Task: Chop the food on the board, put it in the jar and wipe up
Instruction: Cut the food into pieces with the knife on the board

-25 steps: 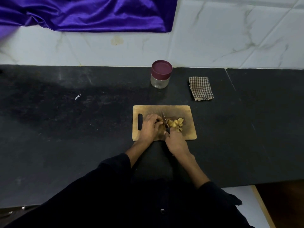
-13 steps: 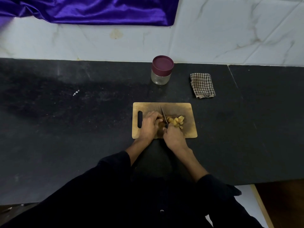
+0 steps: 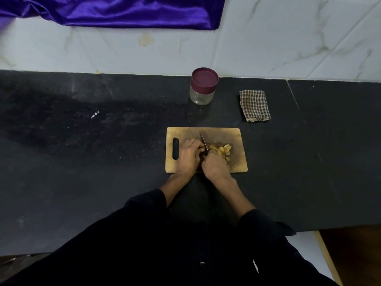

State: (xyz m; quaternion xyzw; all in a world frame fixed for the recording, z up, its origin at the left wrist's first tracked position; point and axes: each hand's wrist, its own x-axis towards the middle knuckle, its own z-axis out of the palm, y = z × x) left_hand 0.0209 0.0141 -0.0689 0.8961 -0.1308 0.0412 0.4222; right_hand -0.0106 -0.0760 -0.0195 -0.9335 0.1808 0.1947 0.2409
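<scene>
A: Risk first. Left hand (image 3: 188, 154) sat curled over the uncut food, fingertips right beside the knife (image 3: 203, 140). Right hand (image 3: 215, 166) was wrapped round the handle, blade angled away toward the far edge of the board (image 3: 237, 162). The two hands nearly touched.

B: So a nick to the fingers?

A: That was my worry, if the blade slid off the rounded piece. The piece itself was mostly hidden under the left hand; couldn't tell how much was left.

B: And the chopped bits (image 3: 223, 150)?

A: Heaped just right of the blade, well inside the board. A hard stroke could have scattered some onto the desk (image 3: 103, 162).

B: Edges?

A: Board lay near the desk's front edge, its near rim just ahead of the wrists. A shove toward the body might have tipped it off.

B: Room to move?

A: Plenty. Bare desk left and right. Jar (image 3: 203, 86) stood behind the board by the wall, lid on, so it needed opening. Cloth (image 3: 255, 105) lay right of the jar, apart from it.
</scene>
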